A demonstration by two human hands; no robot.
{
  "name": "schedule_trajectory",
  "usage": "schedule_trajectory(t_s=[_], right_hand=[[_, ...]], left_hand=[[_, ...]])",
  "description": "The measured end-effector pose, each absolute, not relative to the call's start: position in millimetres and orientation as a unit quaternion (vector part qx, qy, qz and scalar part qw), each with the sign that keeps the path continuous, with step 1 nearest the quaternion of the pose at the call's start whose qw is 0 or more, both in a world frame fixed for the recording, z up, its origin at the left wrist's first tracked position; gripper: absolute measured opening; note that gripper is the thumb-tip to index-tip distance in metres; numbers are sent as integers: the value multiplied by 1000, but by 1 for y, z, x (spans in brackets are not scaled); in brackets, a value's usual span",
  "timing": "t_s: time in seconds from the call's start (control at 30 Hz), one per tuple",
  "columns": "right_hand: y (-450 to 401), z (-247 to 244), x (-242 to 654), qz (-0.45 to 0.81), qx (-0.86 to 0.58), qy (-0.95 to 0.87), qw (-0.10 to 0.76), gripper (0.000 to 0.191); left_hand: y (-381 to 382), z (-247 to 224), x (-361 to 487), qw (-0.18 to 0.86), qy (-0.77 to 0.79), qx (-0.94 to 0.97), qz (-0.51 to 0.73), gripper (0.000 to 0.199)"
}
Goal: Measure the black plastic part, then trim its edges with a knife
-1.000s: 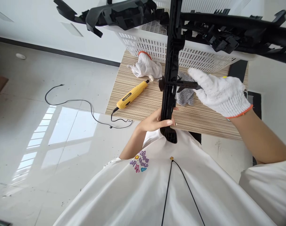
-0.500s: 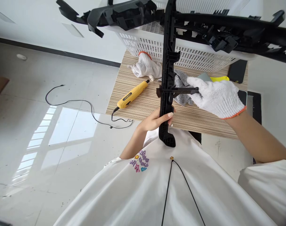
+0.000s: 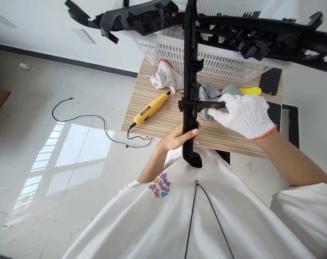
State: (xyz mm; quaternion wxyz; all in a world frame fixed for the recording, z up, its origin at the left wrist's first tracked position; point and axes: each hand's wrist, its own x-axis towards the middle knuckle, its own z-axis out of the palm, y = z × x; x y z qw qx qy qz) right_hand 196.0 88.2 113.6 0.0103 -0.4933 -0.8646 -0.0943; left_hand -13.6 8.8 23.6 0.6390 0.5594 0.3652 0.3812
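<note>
A long black plastic trim piece (image 3: 189,79) stands nearly upright before me, its curved foot against my white top. My bare left hand (image 3: 179,138) is wrapped round its lower end, thumb across the front. Across its middle runs a slim black bar (image 3: 210,104); whether it is part of the trim piece, I cannot tell. In a white knit glove with an orange cuff, my right hand (image 3: 244,115) pinches the bar's right end, the fingertips partly hidden. Behind the trim piece lies a grey cloth (image 3: 206,95).
A white slatted basket (image 3: 228,68) at the back carries more black plastic parts (image 3: 142,18). On the wood-striped table (image 3: 136,90) lie a yellow corded tool (image 3: 152,108), a white glove (image 3: 167,77), a yellow-handled scraper (image 3: 250,91) and a black phone-like slab (image 3: 271,81). A cable (image 3: 98,116) trails over the floor.
My right hand has shifted slightly left and down, its lower fingers reaching further under the bar. The trim piece's upper end has tipped a little left. My left hand keeps its place.
</note>
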Motion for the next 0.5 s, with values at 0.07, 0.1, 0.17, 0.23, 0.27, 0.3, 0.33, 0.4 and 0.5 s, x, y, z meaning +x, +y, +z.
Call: schedule_trajectory(t_s=[0.07,0.1,0.17,0.23,0.27,0.3,0.33,0.4,0.5], right_hand=[[86,112,196,-59,-496,-865,49,56],[84,110,196,-43,-501,-861,78,56],[81,103,195,-13,-511,-846,152,54],[77,94,193,9,-506,-835,215,54],[75,90,193,11,-502,-835,225,55],[73,86,194,7,-505,-834,222,56],[71,83,197,-2,-522,-827,209,56],[65,78,211,-27,-597,-780,186,50],[53,70,250,-54,-706,-677,199,39]], left_hand=[[9,23,-14,639,363,564,377,44],[9,22,-14,640,363,560,381,43],[9,21,-13,640,369,550,390,44],[9,21,-12,630,384,550,391,45],[9,22,-12,626,391,553,387,46],[9,22,-12,623,396,557,382,47],[8,22,-12,621,399,559,377,47],[8,22,-12,620,403,560,374,48],[8,20,-13,620,402,563,370,49]])
